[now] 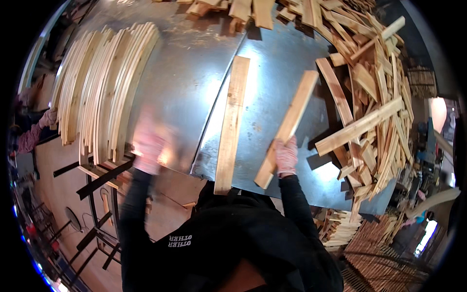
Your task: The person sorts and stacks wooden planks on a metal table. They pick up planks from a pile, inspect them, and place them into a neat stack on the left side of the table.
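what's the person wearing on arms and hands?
Both arms are in long black sleeves. The right hand wears a pinkish-white knit glove with a snug cuff at the wrist. The left hand is motion-blurred; it looks gloved in the same pale pink, but detail can't be made out.

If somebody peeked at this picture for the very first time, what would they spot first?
Probably the big jumbled heap of wooden slats spilling over the right side of the shiny metal table. Next, the right hand in a pinkish glove gripping one slat near the table's front edge, with another long slat lying loose just left of it. At far left a neat stack of slats stands on edge, and the left hand is a blur beside it.
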{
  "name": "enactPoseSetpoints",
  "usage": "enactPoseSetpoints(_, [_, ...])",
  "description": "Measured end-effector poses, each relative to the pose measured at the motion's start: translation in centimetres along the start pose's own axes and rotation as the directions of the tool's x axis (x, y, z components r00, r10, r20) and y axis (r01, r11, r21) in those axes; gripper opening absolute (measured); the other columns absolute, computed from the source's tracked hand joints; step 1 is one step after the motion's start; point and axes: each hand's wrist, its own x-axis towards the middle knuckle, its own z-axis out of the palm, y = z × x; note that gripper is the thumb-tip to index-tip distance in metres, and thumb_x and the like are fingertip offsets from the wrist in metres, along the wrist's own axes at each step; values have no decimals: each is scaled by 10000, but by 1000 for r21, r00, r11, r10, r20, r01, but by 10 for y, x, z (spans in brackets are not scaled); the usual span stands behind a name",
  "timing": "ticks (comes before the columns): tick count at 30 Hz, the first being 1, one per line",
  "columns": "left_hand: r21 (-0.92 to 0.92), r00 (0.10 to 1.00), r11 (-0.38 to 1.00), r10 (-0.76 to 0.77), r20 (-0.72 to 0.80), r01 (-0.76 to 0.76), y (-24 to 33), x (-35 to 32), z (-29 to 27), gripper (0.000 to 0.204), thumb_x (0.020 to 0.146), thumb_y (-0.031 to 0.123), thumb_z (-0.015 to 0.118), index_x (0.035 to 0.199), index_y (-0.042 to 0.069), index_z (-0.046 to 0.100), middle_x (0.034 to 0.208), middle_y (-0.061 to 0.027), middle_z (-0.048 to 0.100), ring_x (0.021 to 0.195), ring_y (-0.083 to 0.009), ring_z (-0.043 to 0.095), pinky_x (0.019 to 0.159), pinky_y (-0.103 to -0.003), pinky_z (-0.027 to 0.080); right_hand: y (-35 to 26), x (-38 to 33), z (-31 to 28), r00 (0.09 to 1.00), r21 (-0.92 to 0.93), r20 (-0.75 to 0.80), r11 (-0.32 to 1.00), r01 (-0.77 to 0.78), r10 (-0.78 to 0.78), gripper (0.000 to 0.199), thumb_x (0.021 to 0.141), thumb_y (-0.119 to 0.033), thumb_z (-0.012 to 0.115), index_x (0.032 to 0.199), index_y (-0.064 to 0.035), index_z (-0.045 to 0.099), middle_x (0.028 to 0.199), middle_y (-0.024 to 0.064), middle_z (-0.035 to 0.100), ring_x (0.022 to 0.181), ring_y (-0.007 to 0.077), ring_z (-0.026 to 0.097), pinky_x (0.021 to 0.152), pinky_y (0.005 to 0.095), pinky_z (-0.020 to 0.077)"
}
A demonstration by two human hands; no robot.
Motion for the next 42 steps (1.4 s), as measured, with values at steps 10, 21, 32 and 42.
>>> enactPoseSetpoints(10, [434, 945, 886, -266, 188, 163, 9, -72, 232, 829, 865, 394, 685, 1501, 4, 323, 1353, -264, 539, 1269, -416, 506, 1031, -507, 438, -41, -18, -32, 883, -53, 418, 965, 257, -212, 586, 953, -405, 521, 1450, -99, 468, 1286, 235, 615, 1166, 375, 602, 1004, 446, 469])
enactPoseSetpoints(21, [536, 923, 788, -383, 40, 304, 65, -80, 278, 746, 841, 297, 679, 1469, 45, 365, 1311, -247, 580, 1240, -372, 554, 1024, -432, 455, 23, 92, -126, 965, 523, -166, 848, -86, 201, 1112, 791, -232, 766, 1553, 47, 6, 1534, 330, 259, 1418, 436, 320, 1187, 447, 284])
enactPoseSetpoints(32, [351, 884, 831, -467, 16, 432, 43, -99, 273, 756, 887, 496, 643, 1464, 72, 399, 1264, -217, 627, 1206, -349, 590, 1027, -406, 437, 67, -66, -62, 831, 194, 241, 864, 464, -501, 775, 843, -158, 618, 1516, 31, 284, 1259, 236, 568, 1094, 410, 612, 946, 465, 507])
enactPoseSetpoints(42, [497, 905, 768, -414, -96, 404, 57, -93, 315, 1024, 784, 361, 747, 1520, -69, 181, 1377, -309, 510, 1256, -405, 543, 1028, -422, 452, 35, 72, -94, 696, -237, -261, 744, 625, -668, 460, 873, -206, 642, 1297, -40, 580, 1286, 225, 595, 1176, 404, 572, 1015, 464, 470])
